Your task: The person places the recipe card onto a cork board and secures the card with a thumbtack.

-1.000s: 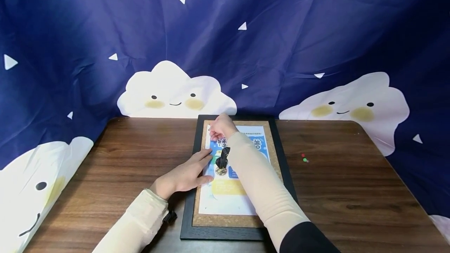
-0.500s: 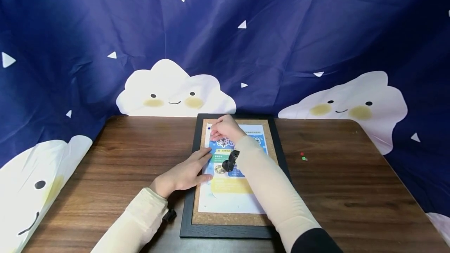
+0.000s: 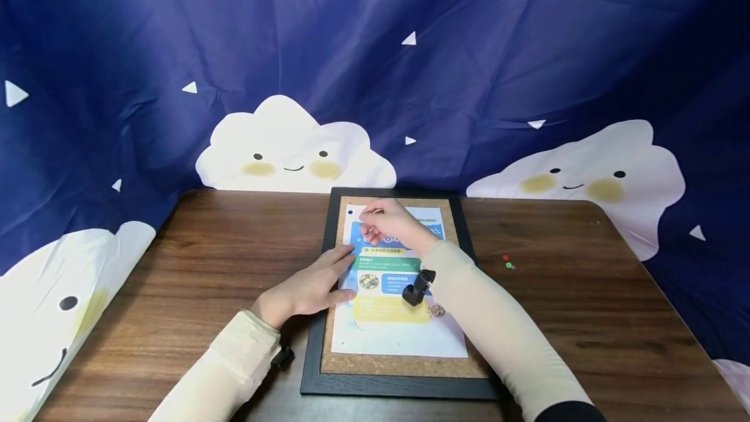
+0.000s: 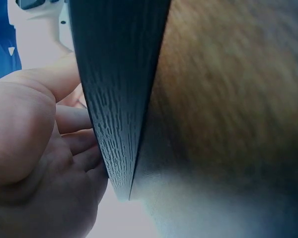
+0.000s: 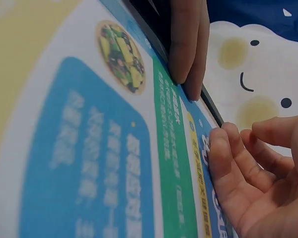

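A printed poster (image 3: 404, 337) lies on a cork board (image 3: 375, 364) with a black frame (image 3: 398, 387). My left hand (image 3: 307, 286) rests across the frame's left side, its straight fingers on the poster's left edge. In the left wrist view the frame's dark side (image 4: 116, 94) hides part of that hand. Over the poster's upper part is my right hand (image 3: 395, 222), fingers loosely bent, with nothing visible between thumb and fingers in the right wrist view. A blue pushpin (image 3: 350, 212) shows at the poster's top left corner.
On the brown wooden table (image 3: 592, 318), right of the board, lie a red pushpin (image 3: 506, 257), a green one (image 3: 508, 265) and a tiny greyish piece beside them. A dark blue curtain (image 3: 433, 83) with clouds hangs behind the table's far edge.
My right hand has drawn away from the poster's top left corner, moving right and slightly nearer, uncovering the blue pushpin and more of the print. The left hand has stayed in place.
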